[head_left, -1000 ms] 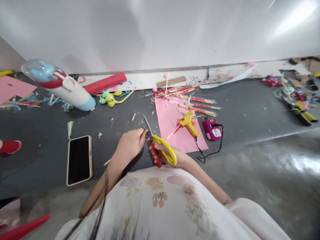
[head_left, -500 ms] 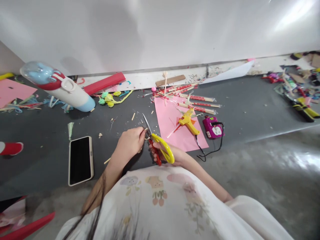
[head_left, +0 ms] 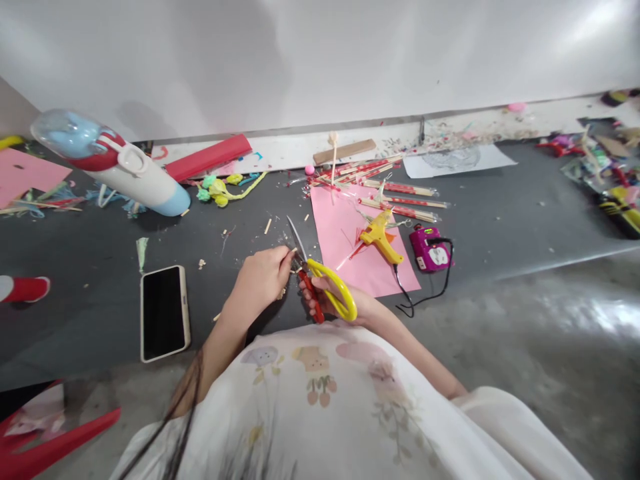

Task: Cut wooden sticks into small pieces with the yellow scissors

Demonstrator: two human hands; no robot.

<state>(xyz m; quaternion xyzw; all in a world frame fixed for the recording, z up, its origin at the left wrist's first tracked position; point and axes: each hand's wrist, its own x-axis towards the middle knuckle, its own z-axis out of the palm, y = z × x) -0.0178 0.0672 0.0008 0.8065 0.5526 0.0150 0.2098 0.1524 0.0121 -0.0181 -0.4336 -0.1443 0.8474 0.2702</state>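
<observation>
My left hand (head_left: 267, 275) is closed in a pinch near the table's front edge, with the tip of a small pale stick (head_left: 294, 251) showing at its fingertips. Beside it, my right hand (head_left: 320, 297) is wrapped round a red-handled tool (head_left: 311, 293), whose jaws are near the pinched stick. A pair of scissors with yellow handles (head_left: 334, 283) also lies at my right hand, its blade pointing up and left past my left fingertips. Small pale offcuts (head_left: 268, 227) are scattered on the dark table (head_left: 240, 240).
A phone (head_left: 163, 313) and a bottle (head_left: 145, 180) are on the left. To the right, a yellow glue gun (head_left: 383, 239) rests on pink paper (head_left: 330, 227), beside a purple device (head_left: 430, 250) with a black cable. Wrapped sticks (head_left: 400, 188) lie behind.
The view has shifted slightly. The white sheet at the back, raised before, now lies flat and shows a drawing. Both hands keep nearly the same pose, and the yellow handles have turned a little.
</observation>
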